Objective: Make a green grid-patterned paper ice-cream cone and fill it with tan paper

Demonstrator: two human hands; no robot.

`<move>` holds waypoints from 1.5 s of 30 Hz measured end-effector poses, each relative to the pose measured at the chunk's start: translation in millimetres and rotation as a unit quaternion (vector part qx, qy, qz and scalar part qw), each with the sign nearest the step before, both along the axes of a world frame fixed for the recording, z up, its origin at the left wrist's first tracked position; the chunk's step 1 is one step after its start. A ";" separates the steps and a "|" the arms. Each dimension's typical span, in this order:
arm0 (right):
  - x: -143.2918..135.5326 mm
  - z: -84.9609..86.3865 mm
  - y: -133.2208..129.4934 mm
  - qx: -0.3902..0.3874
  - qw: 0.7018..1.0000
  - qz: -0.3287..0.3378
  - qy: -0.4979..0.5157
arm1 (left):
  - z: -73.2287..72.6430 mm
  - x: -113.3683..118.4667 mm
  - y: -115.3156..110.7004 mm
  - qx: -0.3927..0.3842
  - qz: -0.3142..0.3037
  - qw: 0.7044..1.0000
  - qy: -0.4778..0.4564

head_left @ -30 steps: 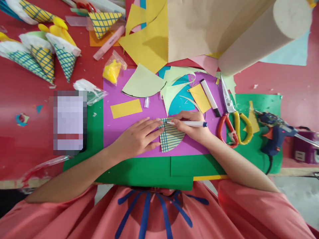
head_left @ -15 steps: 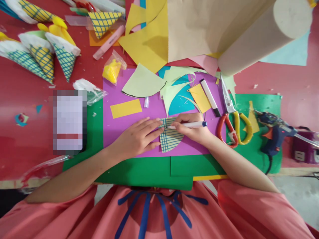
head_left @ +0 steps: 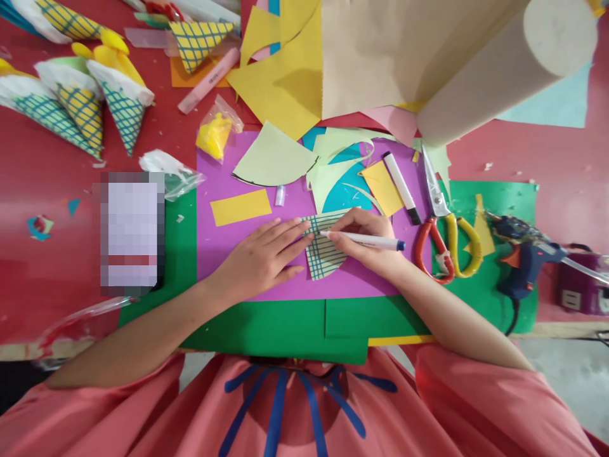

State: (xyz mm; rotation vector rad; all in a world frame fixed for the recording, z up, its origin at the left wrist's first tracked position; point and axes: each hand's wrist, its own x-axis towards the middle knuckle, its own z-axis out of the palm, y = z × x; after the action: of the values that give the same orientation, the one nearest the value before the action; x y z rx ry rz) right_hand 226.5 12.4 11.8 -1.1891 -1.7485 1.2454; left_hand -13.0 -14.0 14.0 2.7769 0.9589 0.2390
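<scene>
A pale green paper wedge with blue crossing lines lies on the purple sheet. My left hand rests flat on its left edge, fingers stretched out. Between the thumb and fingers of my right hand is a white marker pen with a blue end, its tip at the paper's lined surface. Part of the wedge is hidden under my right hand. Above my left hand are a yellow paper strip and a small pen cap.
To the right lie scissors with red and yellow handles and a blue glue gun. Decorated paper cones are at the upper left. A large paper roll stretches across the upper right. A black-tipped marker lies beyond my right hand.
The lined wedge has shifted slightly upward and turned a little. My right hand has tilted the pen, its blue end now lower and farther right. My left hand has barely moved.
</scene>
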 end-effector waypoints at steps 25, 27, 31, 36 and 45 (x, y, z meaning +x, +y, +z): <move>-2.1 -1.6 3.7 0.010 0.998 0.047 -0.039 | 1.7 -0.7 0.1 -0.012 0.001 1.000 -0.017; -1.7 -1.3 3.6 0.005 0.998 0.050 -0.041 | 1.7 -0.5 0.2 -0.013 0.002 1.000 -0.017; -1.2 -1.4 3.1 -0.003 0.997 0.055 -0.048 | 1.2 0.2 0.2 -0.012 0.002 1.000 -0.016; -1.0 -1.5 2.6 0.008 0.997 0.063 -0.044 | 0.7 0.0 -0.5 -0.009 0.003 1.000 -0.018; -0.1 -0.8 1.0 0.008 0.996 0.080 -0.048 | -0.9 -0.9 -1.6 -0.030 -0.001 0.998 -0.047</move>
State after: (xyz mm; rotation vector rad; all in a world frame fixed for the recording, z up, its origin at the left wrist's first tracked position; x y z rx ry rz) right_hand 226.3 13.3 11.0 -1.1345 -1.9530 1.2814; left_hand -13.9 -15.6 13.1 2.6867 0.9243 0.3322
